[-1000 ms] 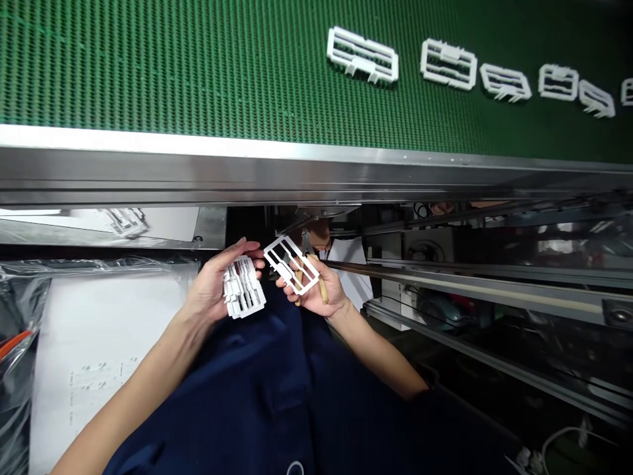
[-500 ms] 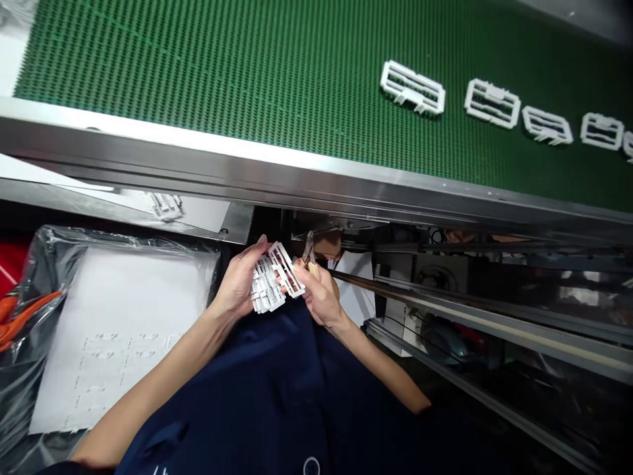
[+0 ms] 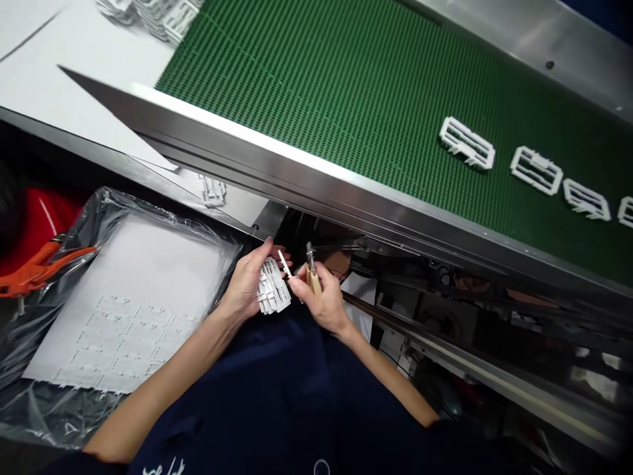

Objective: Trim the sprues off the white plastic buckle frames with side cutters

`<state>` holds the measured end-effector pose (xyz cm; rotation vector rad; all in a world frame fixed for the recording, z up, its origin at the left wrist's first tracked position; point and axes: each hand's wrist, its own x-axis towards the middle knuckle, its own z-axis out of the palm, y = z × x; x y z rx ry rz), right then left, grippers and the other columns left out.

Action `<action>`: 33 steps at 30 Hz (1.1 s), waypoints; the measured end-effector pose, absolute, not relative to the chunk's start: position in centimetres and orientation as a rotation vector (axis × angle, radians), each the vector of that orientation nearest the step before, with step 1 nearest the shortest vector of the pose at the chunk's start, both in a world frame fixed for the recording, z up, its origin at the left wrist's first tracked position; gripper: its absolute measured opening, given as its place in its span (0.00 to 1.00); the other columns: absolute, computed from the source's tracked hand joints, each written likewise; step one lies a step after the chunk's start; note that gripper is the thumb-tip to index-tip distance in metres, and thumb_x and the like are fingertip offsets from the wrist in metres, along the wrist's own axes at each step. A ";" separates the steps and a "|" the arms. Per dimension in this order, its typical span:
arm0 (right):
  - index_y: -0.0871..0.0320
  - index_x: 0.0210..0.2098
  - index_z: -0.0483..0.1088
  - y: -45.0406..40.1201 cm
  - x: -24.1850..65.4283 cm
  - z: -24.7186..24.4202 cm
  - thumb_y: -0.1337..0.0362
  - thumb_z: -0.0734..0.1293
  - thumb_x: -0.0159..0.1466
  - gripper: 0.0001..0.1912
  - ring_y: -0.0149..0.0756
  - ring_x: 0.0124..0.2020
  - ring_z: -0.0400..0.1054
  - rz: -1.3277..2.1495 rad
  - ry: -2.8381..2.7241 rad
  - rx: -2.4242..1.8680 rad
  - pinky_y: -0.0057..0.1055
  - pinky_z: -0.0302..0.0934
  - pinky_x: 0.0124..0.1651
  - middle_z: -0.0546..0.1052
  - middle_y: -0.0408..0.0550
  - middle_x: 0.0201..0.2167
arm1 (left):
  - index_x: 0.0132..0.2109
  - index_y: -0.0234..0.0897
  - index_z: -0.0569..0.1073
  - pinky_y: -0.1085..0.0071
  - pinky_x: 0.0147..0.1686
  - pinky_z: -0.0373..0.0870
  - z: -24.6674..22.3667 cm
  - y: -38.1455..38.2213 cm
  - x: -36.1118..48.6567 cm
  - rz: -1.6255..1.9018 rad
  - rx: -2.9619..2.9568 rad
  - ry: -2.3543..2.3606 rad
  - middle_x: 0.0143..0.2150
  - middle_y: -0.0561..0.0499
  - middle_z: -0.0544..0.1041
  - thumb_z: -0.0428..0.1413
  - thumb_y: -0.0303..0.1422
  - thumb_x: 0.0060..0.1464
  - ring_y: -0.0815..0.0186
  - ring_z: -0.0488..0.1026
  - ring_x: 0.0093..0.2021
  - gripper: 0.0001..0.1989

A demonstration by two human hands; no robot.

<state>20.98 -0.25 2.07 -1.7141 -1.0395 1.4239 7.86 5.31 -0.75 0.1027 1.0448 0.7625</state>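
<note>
My left hand (image 3: pixel 248 280) is wrapped round a stack of white plastic frames (image 3: pixel 273 289), held in front of my dark blue shirt. Between the thumb and fingers of my right hand (image 3: pixel 320 295) is one white plastic frame (image 3: pixel 285 264), turned nearly edge-on, close beside the stack. The same hand keeps a pair of nippers (image 3: pixel 312 278) with tan handles in its palm, metal jaws pointing up and away from me. The fingers partly hide the handles.
A green conveyor belt (image 3: pixel 321 86) with a metal rail (image 3: pixel 297 155) crosses ahead, carrying several white frames (image 3: pixel 467 142) on the right. At left are a plastic-lined box (image 3: pixel 106 198) with a white sheet (image 3: pixel 163 264), an orange-handled tool (image 3: pixel 37 267), and more stacked frames (image 3: pixel 212 191).
The single frame in my right hand has turned from face-on to nearly edge-on. The view has swung, so the belt looks more slanted and its frames appear lower and further right.
</note>
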 end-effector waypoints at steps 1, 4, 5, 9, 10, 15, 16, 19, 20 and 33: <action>0.56 0.35 0.64 0.0 20.6 2.3 0.53 0.68 0.56 0.16 0.30 0.27 0.63 1.360 -1.202 -1.777 0.28 0.58 0.34 0.69 0.42 0.28 | 0.35 0.30 0.74 0.72 0.25 0.72 -1.0 5.2 7.8 0.784 0.091 1.050 0.28 0.48 0.75 0.61 0.41 0.48 0.66 0.73 0.26 0.17; 0.55 0.38 0.66 0.5 19.5 2.7 0.52 0.67 0.56 0.17 0.34 0.32 0.65 1.264 -1.550 -1.841 0.30 0.58 0.38 0.71 0.44 0.33 | 0.35 0.31 0.73 0.72 0.24 0.72 -1.5 4.7 7.4 0.839 0.039 1.030 0.28 0.49 0.75 0.62 0.42 0.46 0.66 0.73 0.25 0.17; 0.55 0.39 0.66 0.5 19.2 2.6 0.52 0.67 0.56 0.17 0.36 0.35 0.65 1.265 -1.606 -1.837 0.31 0.57 0.40 0.72 0.45 0.34 | 0.34 0.31 0.73 0.73 0.24 0.71 -1.6 4.5 7.3 0.860 0.017 1.017 0.27 0.50 0.74 0.63 0.41 0.46 0.67 0.72 0.24 0.16; 0.57 0.36 0.65 1.0 18.8 1.1 0.52 0.64 0.59 0.14 0.35 0.32 0.64 1.529 -1.427 -1.787 0.30 0.58 0.37 0.71 0.45 0.32 | 0.31 0.32 0.72 0.74 0.22 0.70 -2.1 4.1 6.7 0.933 -0.053 1.004 0.24 0.50 0.72 0.62 0.39 0.47 0.69 0.70 0.22 0.13; 0.58 0.34 0.64 1.3 18.7 0.6 0.52 0.64 0.60 0.14 0.34 0.31 0.64 1.633 -1.337 -1.729 0.30 0.58 0.35 0.70 0.45 0.30 | 0.31 0.32 0.72 0.73 0.23 0.70 -2.2 4.2 6.6 0.961 -0.054 0.999 0.25 0.50 0.73 0.62 0.38 0.48 0.68 0.71 0.22 0.12; 0.58 0.31 0.61 3.6 17.5 -0.8 0.53 0.68 0.56 0.16 0.33 0.30 0.65 1.926 -1.070 -1.358 0.30 0.60 0.36 0.70 0.44 0.29 | 0.33 0.34 0.73 0.70 0.27 0.72 -2.3 5.0 5.2 1.113 -0.119 0.959 0.27 0.50 0.74 0.61 0.37 0.47 0.66 0.72 0.25 0.10; 0.58 0.31 0.61 4.0 17.1 -0.9 0.54 0.69 0.55 0.16 0.33 0.30 0.65 1.946 -1.060 -1.319 0.30 0.61 0.36 0.70 0.44 0.29 | 0.34 0.35 0.73 0.70 0.27 0.72 -2.3 5.2 4.8 1.133 -0.119 0.980 0.29 0.49 0.74 0.61 0.38 0.47 0.65 0.73 0.25 0.11; 0.57 0.32 0.59 5.3 15.6 -1.2 0.55 0.70 0.54 0.17 0.35 0.31 0.66 1.930 -1.065 -1.339 0.32 0.62 0.36 0.71 0.43 0.29 | 0.42 0.38 0.73 0.67 0.31 0.73 -2.1 5.7 3.6 1.197 -0.137 1.082 0.38 0.46 0.76 0.60 0.45 0.47 0.62 0.75 0.29 0.19; 0.57 0.33 0.59 5.7 15.0 -1.4 0.55 0.70 0.54 0.17 0.36 0.31 0.67 1.890 -1.083 -1.383 0.32 0.62 0.36 0.71 0.44 0.30 | 0.45 0.39 0.73 0.66 0.33 0.73 -2.1 5.7 3.2 1.225 -0.157 1.112 0.40 0.46 0.76 0.59 0.48 0.48 0.60 0.75 0.32 0.22; 0.52 0.38 0.67 9.3 9.8 -3.6 0.52 0.65 0.58 0.13 0.46 0.42 0.70 1.491 -1.363 -1.701 0.40 0.62 0.48 0.74 0.51 0.37 | 0.43 0.39 0.74 0.68 0.34 0.71 -4.6 9.6 -2.8 1.390 0.080 1.267 0.38 0.48 0.77 0.62 0.41 0.46 0.57 0.75 0.40 0.17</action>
